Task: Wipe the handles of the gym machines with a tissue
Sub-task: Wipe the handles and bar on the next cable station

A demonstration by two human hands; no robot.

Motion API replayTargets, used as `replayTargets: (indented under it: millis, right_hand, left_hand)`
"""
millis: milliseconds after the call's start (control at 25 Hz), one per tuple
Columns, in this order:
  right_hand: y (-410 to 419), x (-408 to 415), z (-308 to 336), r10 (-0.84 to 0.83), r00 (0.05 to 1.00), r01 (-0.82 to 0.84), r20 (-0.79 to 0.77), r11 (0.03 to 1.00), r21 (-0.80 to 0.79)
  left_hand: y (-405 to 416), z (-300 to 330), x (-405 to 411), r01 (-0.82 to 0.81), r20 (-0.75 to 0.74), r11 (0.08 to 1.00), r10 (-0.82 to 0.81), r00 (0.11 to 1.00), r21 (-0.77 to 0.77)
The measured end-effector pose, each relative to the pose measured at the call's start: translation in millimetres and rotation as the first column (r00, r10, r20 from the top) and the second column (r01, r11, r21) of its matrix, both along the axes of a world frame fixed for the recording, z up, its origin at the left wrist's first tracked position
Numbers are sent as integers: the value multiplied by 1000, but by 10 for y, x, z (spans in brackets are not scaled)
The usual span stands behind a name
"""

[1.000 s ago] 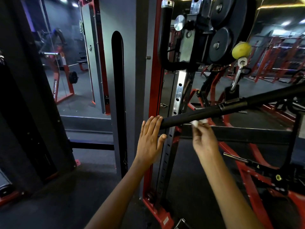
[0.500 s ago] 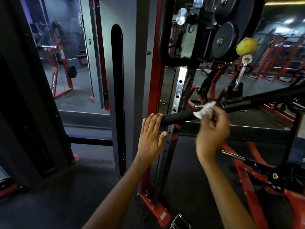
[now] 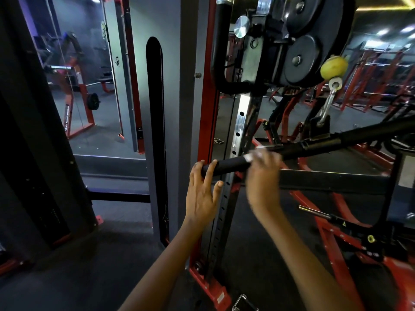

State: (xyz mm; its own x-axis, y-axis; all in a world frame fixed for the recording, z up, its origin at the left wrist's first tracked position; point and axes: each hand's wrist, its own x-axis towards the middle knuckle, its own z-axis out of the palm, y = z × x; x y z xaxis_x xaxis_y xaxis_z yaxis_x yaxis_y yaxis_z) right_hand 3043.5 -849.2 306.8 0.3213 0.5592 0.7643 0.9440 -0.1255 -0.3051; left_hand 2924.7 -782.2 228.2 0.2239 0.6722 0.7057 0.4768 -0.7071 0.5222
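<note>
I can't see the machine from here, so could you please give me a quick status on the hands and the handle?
Left hand steadies black handle at its end. Right hand, blurred, presses tissue on the grip. Nothing in the way.

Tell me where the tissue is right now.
In the head view, the tissue sits centre frame, pinched in the blurred right hand against the black bar handle, just right of the left hand steadying the handle's end.
</note>
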Motion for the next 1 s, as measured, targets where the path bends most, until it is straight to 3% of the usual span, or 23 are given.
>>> replayTargets:
  millis: [80, 160, 240, 320, 360, 520, 560, 640, 720, 760, 800, 920, 1000]
  right_hand:
    - [86, -281, -125, 221, 937, -183, 269, 970, -160]
    - [71, -34, -49, 266, 901, -225, 343, 962, -154]
    - [-92, 347, 61, 93, 978, -96, 187, 995, 10]
    - [-164, 434, 80, -57, 998, 53, 29, 990, 129]
    - [-102, 304, 40, -66, 997, 62, 35, 993, 101]
    - [95, -73, -96, 287, 882, -210, 374, 949, -234]
    - [62, 95, 5, 252, 902, -178, 350, 957, -230]
    - [-82, 557, 203, -24, 986, 52, 166, 984, -169]
    - [-185, 812, 350, -324, 946, 321, -9, 941, -112]
    - [-133, 755, 351, -375, 927, 370, -23, 922, -114]
    - [-45, 600, 318, -317, 948, 317, 27, 938, -139]
    - [42, 359, 172, 133, 954, -52, 269, 955, -290]
    - [-57, 725, 335, 148, 956, -76, 253, 958, -275]
  left_hand:
    - [2, 36, 33, -33, -3, 999, 33, 999, 2]
    - [8, 54, 24, -68, 2, 997, 69, 998, -38]
    - [1, 55, 9, -57, -4, 996, 57, 998, -66]
    - [-33, 68, 24, -9, -3, 998, 9, 1000, -60]
    - [-46, 76, 50, 9, -3, 999, -10, 1000, -49]
    - [-36, 57, 158, 15, -45, 1000, -16, 999, -9]
    - [-32, 55, 172, 21, -50, 1000, -22, 999, -19]
    - [-29, 47, 199, 47, -51, 998, -49, 998, -35]
    - [-66, 50, 249, 75, -42, 997, -76, 996, -36]
    - [-88, 56, 282, 81, -40, 996, -83, 996, -32]
    - [-104, 67, 317, 79, -42, 996, -80, 996, -27]
    - [-102, 102, 394, 44, -52, 999, -44, 998, 0]
    - [-92, 116, 415, 51, -49, 999, -50, 998, 19]
